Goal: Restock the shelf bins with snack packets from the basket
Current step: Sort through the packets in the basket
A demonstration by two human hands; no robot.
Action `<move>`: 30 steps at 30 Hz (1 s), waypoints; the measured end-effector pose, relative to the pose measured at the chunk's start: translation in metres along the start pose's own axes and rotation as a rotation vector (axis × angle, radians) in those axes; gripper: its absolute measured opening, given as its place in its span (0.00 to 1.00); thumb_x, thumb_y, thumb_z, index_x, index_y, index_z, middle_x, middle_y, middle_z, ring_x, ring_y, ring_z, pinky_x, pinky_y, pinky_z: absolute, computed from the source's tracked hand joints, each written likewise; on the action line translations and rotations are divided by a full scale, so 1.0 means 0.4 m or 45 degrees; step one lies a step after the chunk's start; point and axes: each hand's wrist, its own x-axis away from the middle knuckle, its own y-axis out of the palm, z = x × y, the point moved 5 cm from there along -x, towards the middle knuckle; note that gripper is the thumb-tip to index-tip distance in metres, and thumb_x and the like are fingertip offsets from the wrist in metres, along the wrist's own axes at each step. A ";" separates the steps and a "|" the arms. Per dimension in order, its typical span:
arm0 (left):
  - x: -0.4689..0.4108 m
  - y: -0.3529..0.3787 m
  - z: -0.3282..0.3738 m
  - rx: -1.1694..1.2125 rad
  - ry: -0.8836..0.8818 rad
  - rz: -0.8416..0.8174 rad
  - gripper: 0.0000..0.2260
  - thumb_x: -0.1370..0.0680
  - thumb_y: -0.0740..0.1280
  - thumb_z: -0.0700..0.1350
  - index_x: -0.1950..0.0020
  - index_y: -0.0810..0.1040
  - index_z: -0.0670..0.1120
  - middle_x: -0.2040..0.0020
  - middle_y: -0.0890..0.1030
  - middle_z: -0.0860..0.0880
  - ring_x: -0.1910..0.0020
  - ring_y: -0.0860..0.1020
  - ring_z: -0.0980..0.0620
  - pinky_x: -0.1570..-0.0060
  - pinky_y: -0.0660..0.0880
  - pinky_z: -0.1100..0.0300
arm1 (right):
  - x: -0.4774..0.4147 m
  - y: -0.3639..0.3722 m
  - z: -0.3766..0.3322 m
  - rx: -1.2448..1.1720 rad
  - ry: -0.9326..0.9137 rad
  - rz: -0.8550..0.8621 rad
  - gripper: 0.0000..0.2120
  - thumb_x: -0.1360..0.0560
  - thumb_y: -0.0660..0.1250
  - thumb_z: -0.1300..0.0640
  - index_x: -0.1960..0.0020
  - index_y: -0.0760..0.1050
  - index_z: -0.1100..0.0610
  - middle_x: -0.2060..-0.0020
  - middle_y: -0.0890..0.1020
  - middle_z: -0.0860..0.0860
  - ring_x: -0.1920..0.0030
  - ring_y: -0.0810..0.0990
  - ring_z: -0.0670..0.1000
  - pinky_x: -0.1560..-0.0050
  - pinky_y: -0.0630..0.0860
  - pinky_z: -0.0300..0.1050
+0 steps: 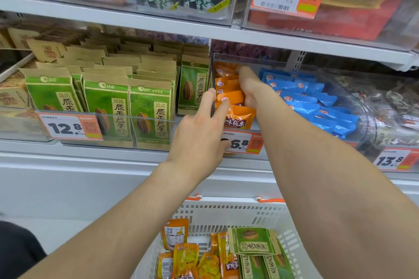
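Observation:
Orange chestnut packets (238, 118) stand in a row inside a clear shelf bin (229, 58) at centre. My right hand (251, 88) reaches into that bin, pressed against the right side of the orange row, fingers hidden behind the packets. My left hand (201, 133) rests on the bin's front left corner, its fingers spread and touching the front orange packets and the black divider. Below, a white plastic basket (226, 213) holds more orange packets (186, 256) and green sunflower-seed packets (254, 242).
Green sunflower-seed packets (106, 99) fill the bin to the left, with a 12.8 price tag (70, 127). Blue packets (317, 102) fill the bin to the right. The shelf above (204, 27) overhangs closely. A 13.8 tag (394, 159) hangs at far right.

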 end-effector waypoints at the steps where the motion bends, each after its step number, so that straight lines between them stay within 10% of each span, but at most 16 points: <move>1: 0.000 0.000 0.000 0.001 -0.001 -0.003 0.38 0.25 0.77 0.56 0.21 0.62 0.51 0.20 0.56 0.45 0.51 0.82 0.39 0.53 0.80 0.49 | -0.002 0.002 -0.002 0.028 -0.012 -0.007 0.19 0.17 0.55 0.42 0.38 0.78 0.51 0.52 0.88 0.56 0.50 0.88 0.57 0.44 0.82 0.54; 23: 0.006 0.004 0.004 -0.011 0.006 -0.005 0.41 0.26 0.78 0.53 0.19 0.59 0.52 0.19 0.55 0.43 0.53 0.81 0.39 0.52 0.78 0.50 | 0.077 -0.021 -0.008 0.063 0.014 -0.112 0.23 0.16 0.55 0.38 0.39 0.80 0.53 0.50 0.88 0.57 0.48 0.87 0.59 0.43 0.82 0.58; 30: 0.034 0.014 0.006 0.099 0.088 0.004 0.47 0.24 0.77 0.49 0.15 0.49 0.46 0.16 0.49 0.42 0.29 0.70 0.37 0.29 0.68 0.45 | 0.195 -0.055 0.005 0.228 -0.038 0.090 0.22 0.14 0.50 0.43 0.35 0.73 0.57 0.37 0.81 0.59 0.39 0.80 0.59 0.32 0.75 0.57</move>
